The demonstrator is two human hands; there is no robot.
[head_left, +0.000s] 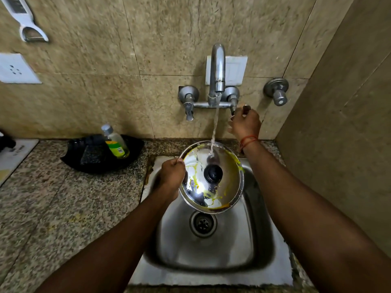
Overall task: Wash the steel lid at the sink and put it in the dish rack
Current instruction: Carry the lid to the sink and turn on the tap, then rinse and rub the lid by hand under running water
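A round steel lid (227, 182) with a black knob and yellow food streaks is held tilted over the steel sink (211, 254). My left hand (171, 173) grips the lid by its left rim. Water runs from the wall tap (218, 68) onto the lid's upper part. My right hand (245, 123) is raised to the tap's right handle (232, 104), fingers curled round it. No dish rack is in view.
A black tray (84, 157) holding a dish-soap bottle (116, 142) sits on the granite counter left of the sink. Another valve (277, 92) sticks out of the wall at right. A side wall stands close on the right. A peeler (27, 22) hangs upper left.
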